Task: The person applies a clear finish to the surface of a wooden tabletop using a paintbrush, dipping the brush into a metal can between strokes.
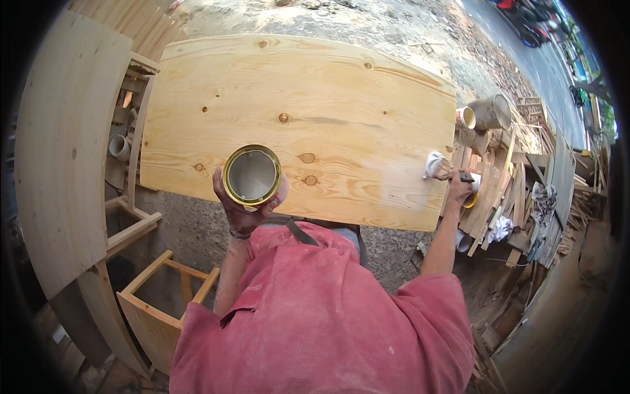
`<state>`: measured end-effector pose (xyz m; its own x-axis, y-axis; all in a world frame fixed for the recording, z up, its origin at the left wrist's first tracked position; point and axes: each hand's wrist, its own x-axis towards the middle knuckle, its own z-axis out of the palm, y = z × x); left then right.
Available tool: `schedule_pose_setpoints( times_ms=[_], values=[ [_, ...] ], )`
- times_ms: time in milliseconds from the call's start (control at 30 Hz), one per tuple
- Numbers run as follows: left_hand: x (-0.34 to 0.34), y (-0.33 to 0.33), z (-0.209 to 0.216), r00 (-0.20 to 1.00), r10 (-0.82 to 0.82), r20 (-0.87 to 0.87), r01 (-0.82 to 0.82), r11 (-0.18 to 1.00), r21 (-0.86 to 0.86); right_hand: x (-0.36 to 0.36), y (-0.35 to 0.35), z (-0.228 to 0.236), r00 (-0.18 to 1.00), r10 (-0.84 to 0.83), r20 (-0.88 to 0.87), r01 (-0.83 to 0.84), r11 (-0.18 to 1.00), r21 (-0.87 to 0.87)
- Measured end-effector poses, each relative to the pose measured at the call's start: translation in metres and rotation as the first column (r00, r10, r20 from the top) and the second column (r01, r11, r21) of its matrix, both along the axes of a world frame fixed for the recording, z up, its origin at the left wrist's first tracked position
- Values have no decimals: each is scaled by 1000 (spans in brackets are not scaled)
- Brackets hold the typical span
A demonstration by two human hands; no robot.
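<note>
A pale pine board (335, 92) lies flat in front of me, with dark knots and visible grain. My left hand (237, 213) is wrapped round an open tin can (283, 191) with a gold rim, held above the board's near edge. Greyish-white liquid shows inside the can. In my right hand (459, 189) is a paintbrush (449, 175), gripped by its dark handle. Thick white coating covers the brush's tip, which is over the board's right end and seems to touch it. To the left of the brush, a whitish, shiny patch (394, 180) marks the wood.
Beyond the right edge stand a bucket (492, 113), a smaller cup (466, 118) and a stack of wood offcuts (502, 177). A crumpled white cloth or paper (501, 229) lies there. Wooden frames (151, 289) and a large panel (65, 151) are at left; motorbikes (525, 23) stand at the far right.
</note>
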<state>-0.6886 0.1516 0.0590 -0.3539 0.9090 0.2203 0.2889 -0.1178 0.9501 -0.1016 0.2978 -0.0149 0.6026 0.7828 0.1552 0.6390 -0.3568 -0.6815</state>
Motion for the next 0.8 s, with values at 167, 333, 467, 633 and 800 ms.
schedule_pose_setpoints(
  times_ms=[167,333,467,633,800],
  values=[
    [5,11,-9,995,-63,-83,62,998,-12,-35,4,39,933,58,354,-32,996,-79],
    [12,11,-8,994,-94,-50,94,996,-2,-190,17,2,742,417,524,-370,908,-198],
    [16,3,-5,998,-60,12,59,997,46,-291,8,24,784,595,179,-588,803,-95],
    [14,17,-10,958,-19,-285,48,994,96,-203,23,-29,478,459,-749,-448,861,242],
    [12,23,3,953,78,-292,-20,980,196,-14,32,-50,684,213,-698,-114,976,186]
  ],
)
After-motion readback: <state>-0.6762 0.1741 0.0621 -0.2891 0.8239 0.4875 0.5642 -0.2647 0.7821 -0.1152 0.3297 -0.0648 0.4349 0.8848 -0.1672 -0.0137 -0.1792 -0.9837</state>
